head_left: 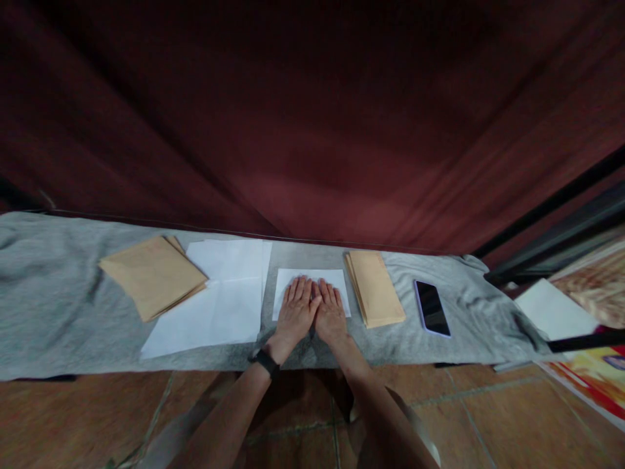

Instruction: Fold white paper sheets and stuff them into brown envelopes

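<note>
My left hand (pixel 295 309) and my right hand (pixel 330 312) lie flat, side by side, on a white sheet of paper (pixel 282 286) that looks folded. Their fingers stretch out toward the far edge, and the thumbs meet in the middle. Part of the sheet is hidden under both palms. To the left, larger white sheets (pixel 229 306) lie spread, with a stack of brown envelopes (pixel 155 273) overlapping them. Right of my hands is a second stack of brown envelopes (pixel 375 286), narrow and neatly piled.
A phone (pixel 432 309) with a dark screen lies at the right. Grey cloth (pixel 63 280) covers the bench-like surface, backed by a dark red panel (pixel 332 163). Beyond its right end are a white sheet (pixel 556 309) and a colourful printed item (pixel 598 378). Tiled floor (pixel 97 410) shows in front.
</note>
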Motion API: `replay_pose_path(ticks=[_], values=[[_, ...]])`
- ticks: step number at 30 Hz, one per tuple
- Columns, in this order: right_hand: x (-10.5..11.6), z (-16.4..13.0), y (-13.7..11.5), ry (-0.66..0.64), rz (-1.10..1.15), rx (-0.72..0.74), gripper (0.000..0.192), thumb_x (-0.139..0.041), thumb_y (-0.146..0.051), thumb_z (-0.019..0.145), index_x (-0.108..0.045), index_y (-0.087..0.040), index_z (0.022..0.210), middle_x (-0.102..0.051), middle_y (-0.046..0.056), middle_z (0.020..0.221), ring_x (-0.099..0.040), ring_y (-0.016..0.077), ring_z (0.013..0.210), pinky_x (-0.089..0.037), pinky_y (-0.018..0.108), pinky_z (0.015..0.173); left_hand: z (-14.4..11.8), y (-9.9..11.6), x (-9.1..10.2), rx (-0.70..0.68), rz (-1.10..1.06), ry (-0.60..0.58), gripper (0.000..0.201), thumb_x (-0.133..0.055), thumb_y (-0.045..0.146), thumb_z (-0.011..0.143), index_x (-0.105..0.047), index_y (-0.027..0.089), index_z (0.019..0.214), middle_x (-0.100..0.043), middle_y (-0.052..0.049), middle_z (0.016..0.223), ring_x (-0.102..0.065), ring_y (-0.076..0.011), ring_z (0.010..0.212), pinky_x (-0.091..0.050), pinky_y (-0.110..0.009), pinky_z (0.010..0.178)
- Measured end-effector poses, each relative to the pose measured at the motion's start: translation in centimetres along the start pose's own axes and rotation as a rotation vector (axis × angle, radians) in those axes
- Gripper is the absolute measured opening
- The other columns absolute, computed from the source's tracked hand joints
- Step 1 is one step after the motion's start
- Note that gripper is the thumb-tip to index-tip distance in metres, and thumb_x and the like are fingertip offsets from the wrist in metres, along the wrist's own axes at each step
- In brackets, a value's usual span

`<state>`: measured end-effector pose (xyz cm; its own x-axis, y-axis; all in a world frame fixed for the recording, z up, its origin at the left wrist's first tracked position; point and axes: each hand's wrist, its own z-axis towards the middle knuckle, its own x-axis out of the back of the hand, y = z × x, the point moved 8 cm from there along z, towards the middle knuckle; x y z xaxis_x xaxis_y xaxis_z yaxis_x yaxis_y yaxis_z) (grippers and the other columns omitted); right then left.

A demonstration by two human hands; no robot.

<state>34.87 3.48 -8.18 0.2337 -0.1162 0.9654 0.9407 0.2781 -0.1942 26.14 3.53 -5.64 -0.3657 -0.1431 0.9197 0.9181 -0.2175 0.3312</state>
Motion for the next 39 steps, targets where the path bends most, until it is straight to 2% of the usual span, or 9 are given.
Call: replay_pose_path(ticks=[3,8,14,20,23,26,29,33,39], values=[[0.0,0.0,0.1,0.0,-0.007,0.007,0.054,-0.032,-0.017,0.103,-0.033,-0.018,0.157,-0.026,0.008,0.165,-0.027,0.0237,0.152,-0.02,0.045,0.124,-0.3,0.0,-1.0,0.031,0.085,-0.021,0.06,-0.028,0.041,0.103,-0.042,0.007,0.151,-0.04,-0.015,0.159,-0.03,-0.0279,0.151,-0.023,-0.046,0.125],[0.4,0.0,0.4,0.075,-0.01,-0.027,0.051,-0.034,-0.025,0.105,-0.039,-0.015,0.154,-0.033,0.012,0.162,-0.031,0.0264,0.15,-0.025,0.046,0.122,-0.6,-1.1,-1.2,0.078,0.188,-0.023,0.06,-0.026,0.038,0.104,-0.036,0.008,0.155,-0.034,-0.013,0.162,-0.025,-0.0256,0.153,-0.018,-0.046,0.126],[0.5,-0.3,2.5,0.167,-0.045,-0.132,0.053,-0.037,-0.03,0.105,-0.041,-0.007,0.152,-0.037,0.021,0.158,-0.037,0.0305,0.147,-0.032,0.049,0.118,-0.9,-2.7,-1.2,0.137,0.252,0.017,0.058,-0.03,0.035,0.103,-0.035,0.01,0.155,-0.028,-0.017,0.163,-0.024,-0.0289,0.153,-0.02,-0.049,0.124],[1.2,0.0,3.8,0.26,-0.034,-0.169,0.05,-0.035,-0.025,0.104,-0.046,-0.002,0.147,-0.048,0.024,0.15,-0.045,0.0306,0.141,-0.036,0.05,0.115,-0.9,-2.8,-0.9,0.135,0.236,0.026,0.058,-0.033,0.034,0.102,-0.039,0.007,0.153,-0.03,-0.021,0.162,-0.028,-0.0328,0.151,-0.023,-0.051,0.123],[1.5,1.0,2.2,0.228,0.022,-0.097,0.05,-0.032,-0.028,0.105,-0.046,-0.005,0.148,-0.045,0.02,0.154,-0.042,0.0288,0.144,-0.033,0.048,0.117,-0.9,-2.6,-0.7,0.133,0.225,0.01,0.057,-0.034,0.033,0.102,-0.04,0.01,0.153,-0.029,-0.021,0.162,-0.026,-0.0334,0.152,-0.022,-0.054,0.122],[1.2,2.2,-0.4,0.127,0.078,0.021,0.05,-0.031,-0.032,0.107,-0.045,-0.012,0.151,-0.041,0.013,0.158,-0.036,0.0249,0.148,-0.029,0.044,0.121,-0.9,-2.6,-0.6,0.119,0.234,0.0,0.055,-0.034,0.027,0.1,-0.042,0.011,0.152,-0.03,-0.021,0.162,-0.025,-0.0327,0.152,-0.022,-0.054,0.122],[0.7,3.0,-2.0,0.054,0.099,0.076,0.049,-0.029,-0.034,0.108,-0.048,-0.017,0.149,-0.043,0.009,0.158,-0.035,0.0222,0.148,-0.027,0.043,0.122,-1.0,-2.5,-0.7,0.101,0.233,0.0,0.056,-0.031,0.018,0.097,-0.045,0.011,0.15,-0.033,-0.019,0.161,-0.026,-0.0309,0.152,-0.022,-0.053,0.123],[0.3,3.6,-1.4,0.073,0.051,0.039,0.048,-0.03,-0.034,0.108,-0.049,-0.018,0.149,-0.044,0.01,0.157,-0.038,0.024,0.147,-0.027,0.044,0.121,-1.0,-2.7,-0.8,0.116,0.189,0.01,0.056,-0.033,0.021,0.097,-0.045,0.011,0.15,-0.033,-0.019,0.161,-0.024,-0.0313,0.153,-0.022,-0.054,0.123],[0.0,3.7,1.4,0.154,-0.043,-0.06,0.051,-0.037,-0.036,0.106,-0.046,-0.013,0.151,-0.043,0.015,0.156,-0.039,0.0281,0.145,-0.029,0.046,0.119,-1.1,-3.2,-0.9,0.166,0.156,0.014,0.056,-0.037,0.027,0.099,-0.041,0.013,0.153,-0.027,-0.018,0.164,-0.021,-0.0303,0.154,-0.017,-0.055,0.124]])
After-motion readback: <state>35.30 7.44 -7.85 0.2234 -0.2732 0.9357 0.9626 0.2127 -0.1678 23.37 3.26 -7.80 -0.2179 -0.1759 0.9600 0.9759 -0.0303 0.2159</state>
